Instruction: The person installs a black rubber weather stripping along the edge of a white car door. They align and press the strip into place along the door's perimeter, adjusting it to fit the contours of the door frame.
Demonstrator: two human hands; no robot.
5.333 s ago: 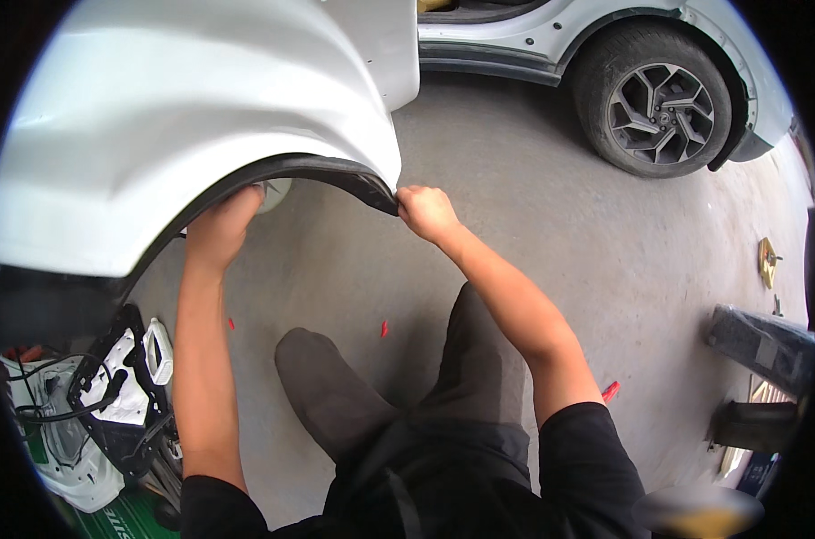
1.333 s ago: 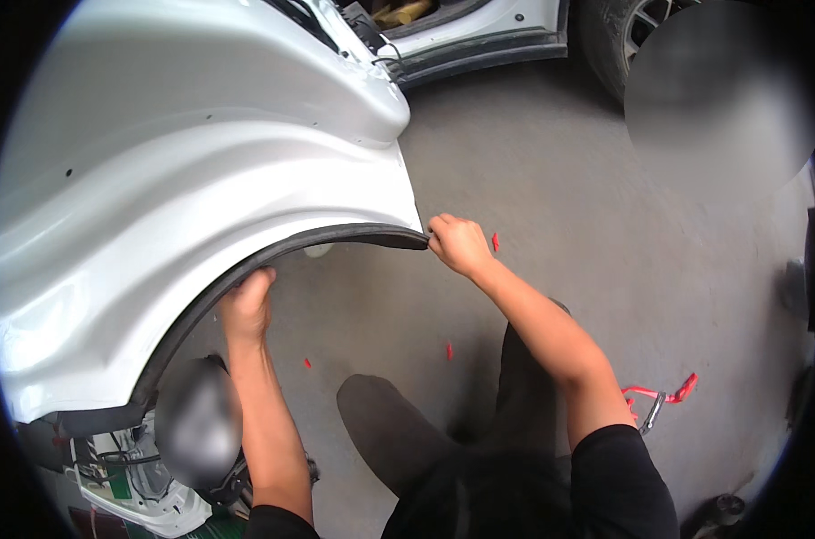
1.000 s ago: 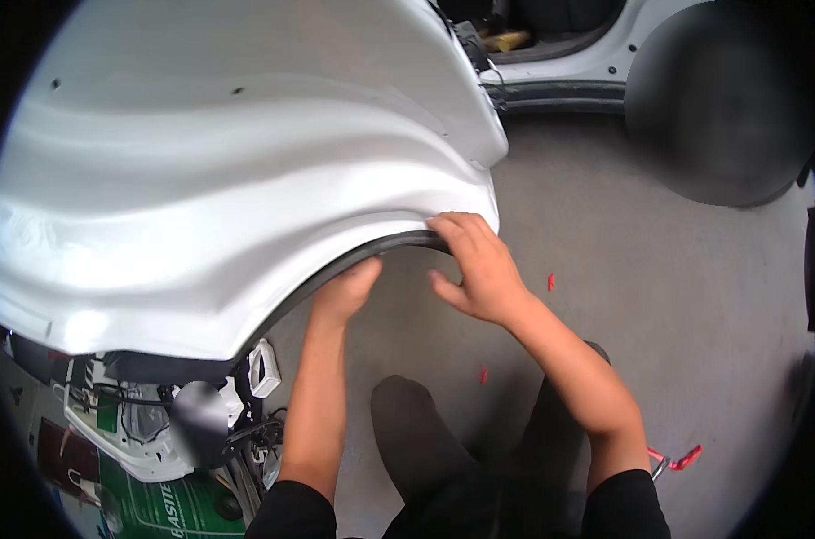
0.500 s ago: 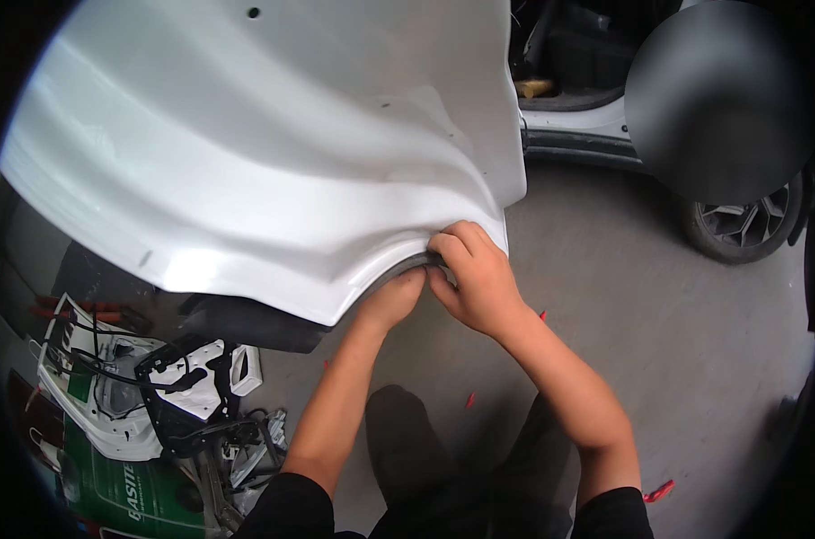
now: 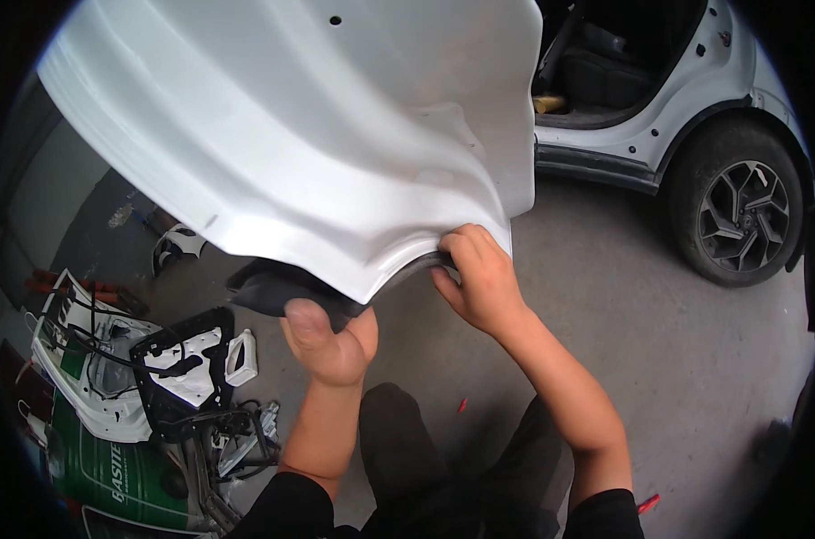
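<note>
A large white car body panel [image 5: 318, 153], most likely a door, hangs in front of me with its curved cutout facing down. Black trim [image 5: 304, 292] juts out below its lower edge on the left, and a dark strip runs along the cutout. My left hand [image 5: 334, 341] grips the black trim from below, thumb up in front and fingers partly hidden behind. At the right end of the cutout, my right hand [image 5: 479, 274] pinches the panel's edge and the dark strip, fingertips on the white outside and thumb underneath.
A white car stands at the right, showing its rear wheel [image 5: 744, 216] and open doorway [image 5: 623, 63]. Lower left, removed door parts [image 5: 183, 368] and cables lie by a green drum [image 5: 111, 476]. Red scraps [image 5: 647, 505] lie on the grey floor [image 5: 605, 314].
My left hand has moved left from beneath the cutout to the black trim, gripping it. My right hand keeps its hold at the cutout. The view has shifted, exposing the car's rear wheel.
</note>
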